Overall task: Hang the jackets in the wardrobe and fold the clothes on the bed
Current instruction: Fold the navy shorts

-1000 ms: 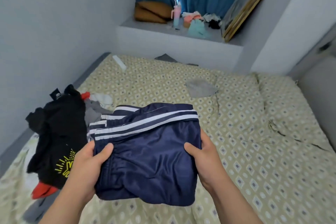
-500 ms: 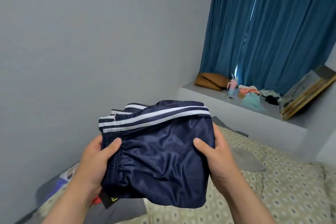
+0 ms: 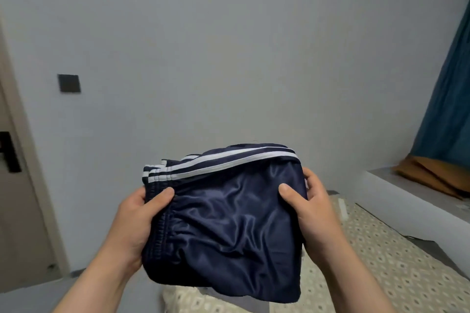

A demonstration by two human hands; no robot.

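- Folding looks done: left hand (image 3: 138,221) and right hand (image 3: 309,207) both grip the folded navy shorts (image 3: 223,216) above the bed (image 3: 381,262).
- Next, I guess: set them down flat somewhere without losing the fold.

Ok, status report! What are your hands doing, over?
Left hand and right hand both gripping the folded navy striped garment. Held up above the bed. Nothing in the way.
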